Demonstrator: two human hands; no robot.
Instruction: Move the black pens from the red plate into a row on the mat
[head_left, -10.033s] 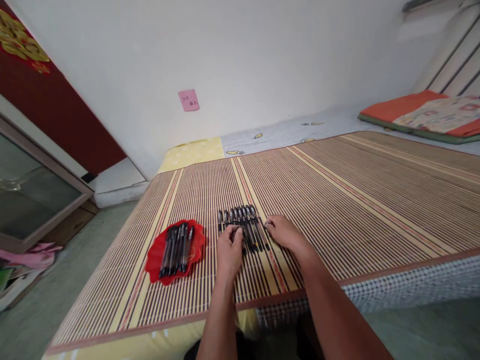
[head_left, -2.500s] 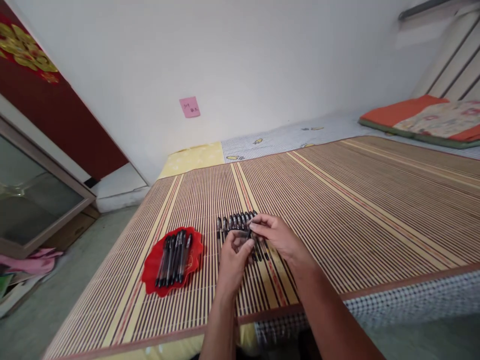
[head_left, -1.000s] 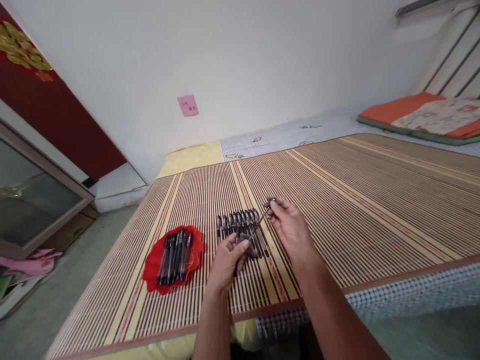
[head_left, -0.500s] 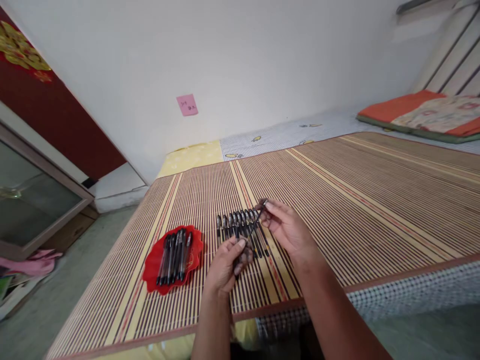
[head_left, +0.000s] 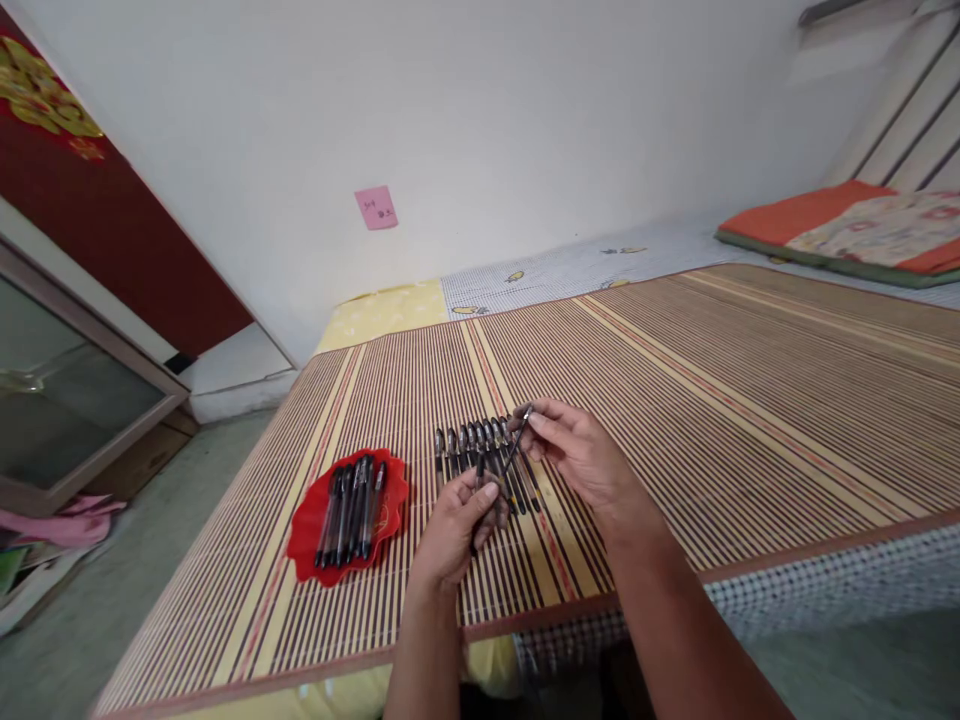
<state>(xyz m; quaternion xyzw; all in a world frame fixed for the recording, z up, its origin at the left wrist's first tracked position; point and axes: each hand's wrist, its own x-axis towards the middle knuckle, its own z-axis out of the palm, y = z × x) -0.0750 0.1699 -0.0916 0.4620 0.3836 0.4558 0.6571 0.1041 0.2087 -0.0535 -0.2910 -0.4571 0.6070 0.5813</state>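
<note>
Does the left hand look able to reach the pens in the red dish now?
Probably yes: the pens lie uncovered in the red dish beside the left hand, with only striped mat between. However, this hand seems to hold a dark pen part, so its grip may need freeing first.

- We read the mat point(head_left: 660, 400) as matt, ridged slats, wooden or bamboo-like, edged in cloth.
- On the mat, we see pens point(head_left: 472, 432) with smooth, glossy plastic caps.
- Toward the mat's left end, we see a red dish point(head_left: 306, 525) in smooth, shiny plastic.
- Behind the mat, we see a smooth, matt wall point(head_left: 562, 120) and a paper note point(head_left: 376, 207).
- Along the mat's far edge, we see a matt cloth sheet point(head_left: 555, 268).
</note>
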